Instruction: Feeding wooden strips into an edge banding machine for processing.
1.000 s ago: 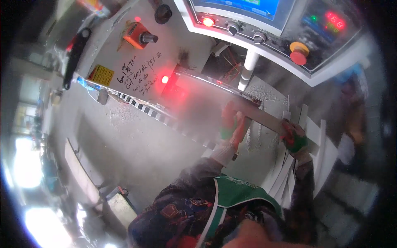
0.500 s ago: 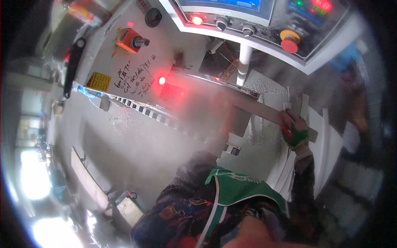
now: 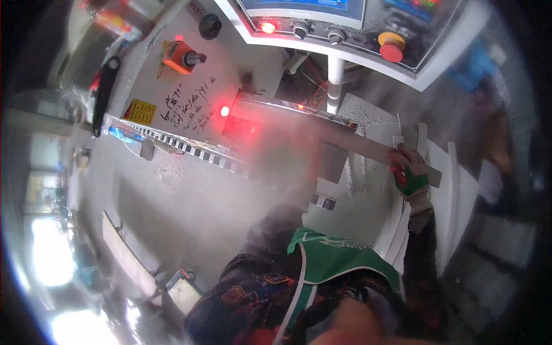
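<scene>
A long, flat, grey-brown strip of board (image 3: 368, 145) runs from the hazy middle of the view out to the right. My right hand (image 3: 411, 172), in a glove with red and green parts, is closed on that strip near its right end. My left arm reaches up to the machine's edge, where a whitish blur covers my left hand (image 3: 303, 172). Its fingers and anything in them cannot be made out. Beside the blur lies a dark flat plate (image 3: 332, 163), under the strip. Red light from a glowing lamp (image 3: 225, 111) falls close by.
A control panel (image 3: 322, 43) with knobs and a red stop button (image 3: 391, 47) overhangs the far side. An orange fitting (image 3: 179, 57) sits on the machine body. A toothed rail (image 3: 198, 153) runs leftward. Long pale strips (image 3: 451, 190) lie at right.
The view has shifted slightly, so the control panel stands a little further left and higher. My right hand stays on the strip, and my left arm holds nearly the same place.
</scene>
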`<state>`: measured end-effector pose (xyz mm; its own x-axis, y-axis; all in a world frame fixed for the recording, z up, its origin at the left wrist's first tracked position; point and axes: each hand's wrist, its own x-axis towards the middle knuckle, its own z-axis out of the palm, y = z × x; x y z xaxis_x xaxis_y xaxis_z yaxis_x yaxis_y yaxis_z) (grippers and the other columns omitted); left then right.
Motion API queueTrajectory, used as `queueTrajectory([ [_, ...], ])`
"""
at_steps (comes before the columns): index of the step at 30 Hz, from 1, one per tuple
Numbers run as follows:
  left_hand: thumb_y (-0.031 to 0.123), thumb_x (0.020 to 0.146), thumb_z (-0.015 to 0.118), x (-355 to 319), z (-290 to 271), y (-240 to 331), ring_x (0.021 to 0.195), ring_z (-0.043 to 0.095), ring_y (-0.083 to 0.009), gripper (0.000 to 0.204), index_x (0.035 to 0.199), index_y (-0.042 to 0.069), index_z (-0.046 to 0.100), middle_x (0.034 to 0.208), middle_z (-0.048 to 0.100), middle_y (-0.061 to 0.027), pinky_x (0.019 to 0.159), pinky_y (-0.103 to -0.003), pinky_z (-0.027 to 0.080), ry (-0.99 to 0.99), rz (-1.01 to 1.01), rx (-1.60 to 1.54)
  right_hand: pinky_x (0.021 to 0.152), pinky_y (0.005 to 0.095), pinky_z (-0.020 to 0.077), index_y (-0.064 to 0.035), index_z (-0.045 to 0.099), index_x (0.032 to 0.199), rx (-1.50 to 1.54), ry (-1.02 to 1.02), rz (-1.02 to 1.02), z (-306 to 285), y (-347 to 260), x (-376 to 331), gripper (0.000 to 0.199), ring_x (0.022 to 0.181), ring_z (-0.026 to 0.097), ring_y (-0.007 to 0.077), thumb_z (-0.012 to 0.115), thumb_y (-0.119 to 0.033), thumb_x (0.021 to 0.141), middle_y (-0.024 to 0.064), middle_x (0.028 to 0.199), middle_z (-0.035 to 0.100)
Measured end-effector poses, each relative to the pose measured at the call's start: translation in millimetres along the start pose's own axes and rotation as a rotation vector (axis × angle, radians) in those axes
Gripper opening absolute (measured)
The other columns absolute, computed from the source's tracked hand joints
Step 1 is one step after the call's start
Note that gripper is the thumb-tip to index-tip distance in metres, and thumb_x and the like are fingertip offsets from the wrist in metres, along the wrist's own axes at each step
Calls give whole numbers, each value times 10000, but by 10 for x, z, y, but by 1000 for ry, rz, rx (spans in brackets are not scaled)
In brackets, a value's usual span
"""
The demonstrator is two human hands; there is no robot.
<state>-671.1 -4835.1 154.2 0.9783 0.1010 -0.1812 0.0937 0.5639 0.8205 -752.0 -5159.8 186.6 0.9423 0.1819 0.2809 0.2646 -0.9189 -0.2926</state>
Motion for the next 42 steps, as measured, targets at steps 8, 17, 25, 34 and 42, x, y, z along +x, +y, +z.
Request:
queueTrajectory([
  [8, 221, 1001, 718, 16, 3, -42, 946, 567, -68, 587, 1512, 68, 472, 1099, 600, 31, 790, -246, 485, 34, -44, -50, 1040, 547, 488, -235, 621, 1343, 33, -6, 61, 0, 3, -20, 494, 1252, 574, 399, 733, -214, 863, 75, 1436, 576],
  [17, 204, 998, 717, -39, 90, 143, 931, 567, -69, 572, 1503, 76, 481, 1077, 591, 35, 773, -247, 492, 63, 63, 248, 1048, 524, 471, -161, 664, 1213, 43, 52, -45, -25, -56, 82, 325, 1241, 578, 397, 709, -170, 892, 112, 1340, 632],
  [25, 215, 1002, 714, -97, 214, 155, 1093, 563, -103, 581, 1507, 54, 475, 1204, 595, -6, 954, -282, 475, 36, 86, 118, 1046, 509, 483, -167, 642, 1239, 47, -14, -7, -80, -67, 90, 371, 1232, 584, 404, 719, -123, 879, 123, 1361, 619],
  [34, 292, 995, 728, -26, 78, 64, 1087, 562, -112, 620, 1508, 55, 473, 1260, 599, -23, 919, -288, 489, 64, 88, 84, 1041, 520, 499, -205, 642, 1291, 66, -9, -18, -31, -80, 109, 453, 1253, 581, 411, 740, -111, 859, 133, 1373, 615],
  [42, 299, 989, 736, -44, 183, 216, 1077, 561, -111, 624, 1507, 65, 478, 1251, 597, -28, 902, -289, 493, 9, -40, 138, 1039, 524, 500, -222, 670, 1243, 7, 6, -20, -11, -34, 89, 404, 1240, 595, 400, 753, -157, 853, 128, 1388, 611],
])
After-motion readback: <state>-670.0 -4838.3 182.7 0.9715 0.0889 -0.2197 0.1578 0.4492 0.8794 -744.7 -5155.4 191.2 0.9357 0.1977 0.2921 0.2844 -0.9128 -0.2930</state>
